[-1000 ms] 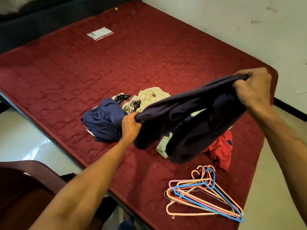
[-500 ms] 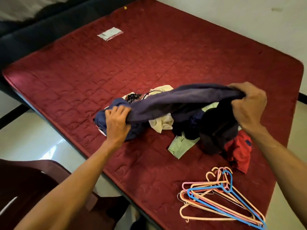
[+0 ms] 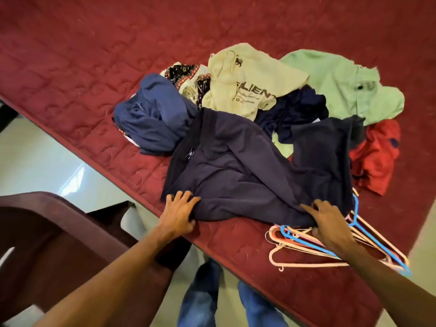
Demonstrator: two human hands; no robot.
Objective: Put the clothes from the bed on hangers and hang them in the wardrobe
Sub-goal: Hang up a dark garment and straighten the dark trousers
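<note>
A dark navy shirt (image 3: 247, 175) lies spread on the red quilted bed (image 3: 94, 55), near its front edge. My left hand (image 3: 177, 215) grips its lower left hem. My right hand (image 3: 330, 225) holds the lower right hem, just above a heap of plastic hangers (image 3: 306, 246), pink, cream and blue. Behind the shirt lies a pile of clothes: a blue garment (image 3: 153, 119), a patterned piece (image 3: 188, 79), a cream printed T-shirt (image 3: 243, 79), a pale green shirt (image 3: 342, 83) and a red garment (image 3: 375, 156). No wardrobe is in view.
A dark brown plastic chair (image 3: 47, 232) stands close to the bed edge at lower left. My legs in blue jeans (image 3: 200, 298) are against the bed. Pale tiled floor (image 3: 35, 161) shows at the left.
The navy shirt was held up stretched between both hands; now it lies flat on the bed with both hands low at its hem. The view has dropped closer to the pile.
</note>
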